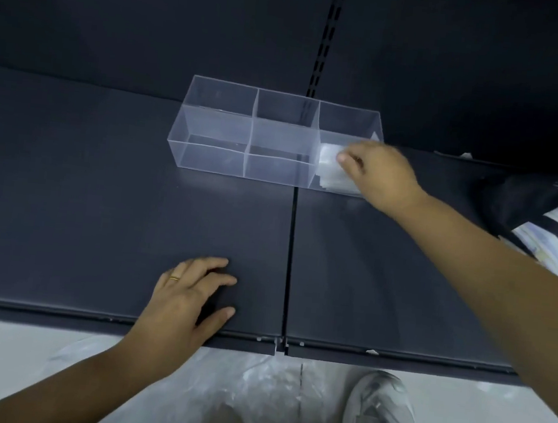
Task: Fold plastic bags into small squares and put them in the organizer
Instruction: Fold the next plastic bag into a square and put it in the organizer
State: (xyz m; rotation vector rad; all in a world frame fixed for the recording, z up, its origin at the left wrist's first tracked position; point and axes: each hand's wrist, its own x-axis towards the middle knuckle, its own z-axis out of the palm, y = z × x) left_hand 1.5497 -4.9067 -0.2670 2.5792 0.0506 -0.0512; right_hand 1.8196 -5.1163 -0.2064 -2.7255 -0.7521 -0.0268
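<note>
Currently in hand: the put-away step. As I read it, one folded piece is going into the organizer (220, 101), so folding is over for this piece.
Right hand (378, 173): reaches to the organizer's right end, fingers curled close and gripping a folded square (328, 158). One fingertip (341, 157) lies on its top face. The hand is a little blurred, so I cannot tell where the other fingers sit.
Left hand (186, 298): rests flat on the dark shelf (100, 192) near its front edge, fingers relaxed and slightly spread, holding nothing.
Folded square, place: in the near right compartment, on top of other pale folded pieces (334, 182).
Folded square, lie: broad face up, roughly flat. It is close to square, so I read no clear long axis.
Organizer, lie: clear box, three compartments across and two deep, open side up. Its long axis runs left to right along the shelf, right end angled slightly toward me.
Other compartments: I cannot tell through the clear walls whether they hold anything.
Next move, my judgement: let go, draw the hand straight up clear of the wall, then fetch another bag.
Supply: loose clear plastic (236, 379) lies on the floor below the shelf edge, beside a shoe (380, 418).
</note>
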